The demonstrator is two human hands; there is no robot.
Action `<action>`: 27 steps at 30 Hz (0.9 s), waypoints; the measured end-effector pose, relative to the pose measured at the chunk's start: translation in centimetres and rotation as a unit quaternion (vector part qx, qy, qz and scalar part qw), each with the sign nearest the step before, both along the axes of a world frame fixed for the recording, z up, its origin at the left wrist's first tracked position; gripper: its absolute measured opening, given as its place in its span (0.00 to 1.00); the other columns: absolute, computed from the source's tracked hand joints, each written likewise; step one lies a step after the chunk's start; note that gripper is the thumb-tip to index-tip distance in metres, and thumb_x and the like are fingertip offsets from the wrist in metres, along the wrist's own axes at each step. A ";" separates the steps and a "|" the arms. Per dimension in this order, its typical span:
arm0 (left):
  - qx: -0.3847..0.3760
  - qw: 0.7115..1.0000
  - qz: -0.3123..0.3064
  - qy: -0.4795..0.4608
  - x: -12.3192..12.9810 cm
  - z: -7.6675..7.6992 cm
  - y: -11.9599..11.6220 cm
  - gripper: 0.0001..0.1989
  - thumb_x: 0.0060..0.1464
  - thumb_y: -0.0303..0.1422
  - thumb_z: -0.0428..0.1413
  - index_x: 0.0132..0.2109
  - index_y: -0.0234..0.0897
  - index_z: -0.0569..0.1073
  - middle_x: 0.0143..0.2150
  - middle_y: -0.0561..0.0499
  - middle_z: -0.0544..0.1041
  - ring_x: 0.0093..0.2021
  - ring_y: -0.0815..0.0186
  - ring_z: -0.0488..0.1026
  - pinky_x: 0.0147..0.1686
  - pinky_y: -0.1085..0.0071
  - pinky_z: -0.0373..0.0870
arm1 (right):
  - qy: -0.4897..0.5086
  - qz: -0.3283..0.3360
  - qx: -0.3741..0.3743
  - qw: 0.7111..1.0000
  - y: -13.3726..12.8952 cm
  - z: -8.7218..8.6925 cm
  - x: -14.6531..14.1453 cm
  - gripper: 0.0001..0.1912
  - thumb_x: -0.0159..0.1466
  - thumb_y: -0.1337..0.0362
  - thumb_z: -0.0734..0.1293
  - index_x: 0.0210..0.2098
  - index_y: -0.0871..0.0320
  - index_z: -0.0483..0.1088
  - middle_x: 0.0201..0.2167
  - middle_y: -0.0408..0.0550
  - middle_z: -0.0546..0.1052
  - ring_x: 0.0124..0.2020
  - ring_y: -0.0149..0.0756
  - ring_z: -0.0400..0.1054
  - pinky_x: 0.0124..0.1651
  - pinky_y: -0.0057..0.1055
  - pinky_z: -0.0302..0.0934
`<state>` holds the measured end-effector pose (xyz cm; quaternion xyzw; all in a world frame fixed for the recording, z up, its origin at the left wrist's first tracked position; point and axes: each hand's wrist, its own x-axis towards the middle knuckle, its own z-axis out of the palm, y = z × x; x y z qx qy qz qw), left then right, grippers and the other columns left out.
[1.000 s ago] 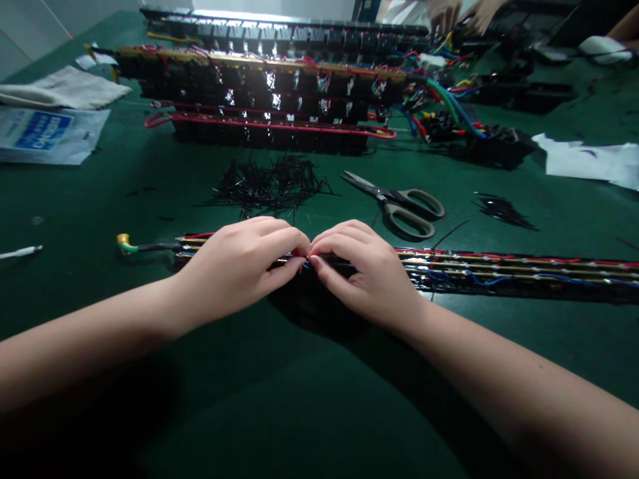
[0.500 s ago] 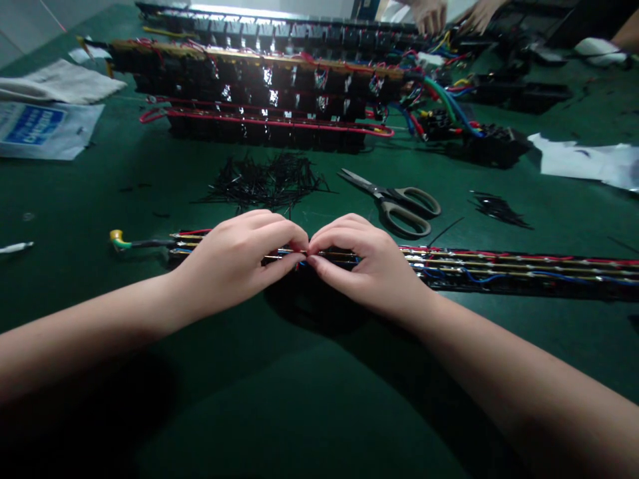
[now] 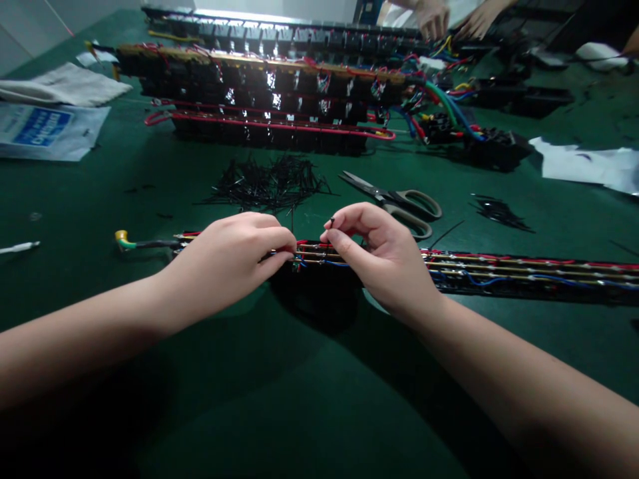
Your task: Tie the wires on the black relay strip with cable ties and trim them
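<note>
A long black bar with brass strips and red and blue wires (image 3: 504, 269) lies across the green table. My left hand (image 3: 239, 263) pinches at the bar's left part; what its fingertips hold is too small to make out. Just to the right, my right hand (image 3: 382, 249) pinches a thin black cable tie (image 3: 327, 249) by its upper end, and the tie hangs down over the strips. A yellow and green wire end (image 3: 121, 239) sticks out at the bar's left end.
Beyond the bar lie a heap of black ties (image 3: 269, 185), scissors (image 3: 394, 196) and a smaller bunch of ties (image 3: 499, 209). Wired black assemblies (image 3: 269, 86) stand at the back. Another person's hands (image 3: 449, 20) work there. A plastic bag (image 3: 50, 133) lies at left.
My right hand has moved right and up, away from my left fingertips, with a black tie now visible in its pinch. My left hand has shifted slightly left.
</note>
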<state>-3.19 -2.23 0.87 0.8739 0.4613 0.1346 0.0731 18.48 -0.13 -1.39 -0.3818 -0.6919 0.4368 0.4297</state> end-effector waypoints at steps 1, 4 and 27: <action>0.003 1.000 0.001 0.003 0.0 0.0 0.0 0.12 0.65 0.34 0.50 0.41 0.37 0.79 0.39 0.50 0.78 0.38 0.65 0.74 0.39 0.69 0.68 | 0.010 -0.003 -0.009 1.000 0.0 0.0 0.0 0.03 0.64 0.65 0.68 0.37 0.57 0.70 0.35 0.44 0.75 0.38 0.32 0.72 0.44 0.32 0.67; 0.022 1.000 -0.011 0.015 -0.1 -0.1 0.0 0.13 0.65 0.34 0.50 0.42 0.37 0.79 0.39 0.50 0.79 0.38 0.65 0.75 0.38 0.69 0.68 | 0.043 -0.012 -0.034 0.998 -0.1 0.0 -0.1 0.05 0.63 0.65 0.70 0.37 0.57 0.69 0.35 0.44 0.76 0.39 0.33 0.73 0.45 0.33 0.69; 0.070 0.991 -0.072 0.085 0.1 0.2 -0.4 0.11 0.67 0.32 0.48 0.39 0.38 0.75 0.36 0.51 0.74 0.35 0.63 0.72 0.35 0.66 0.64 | 0.037 -0.005 -0.027 0.999 -0.1 -0.2 0.0 0.05 0.65 0.66 0.68 0.37 0.55 0.65 0.37 0.43 0.76 0.43 0.35 0.76 0.45 0.33 0.70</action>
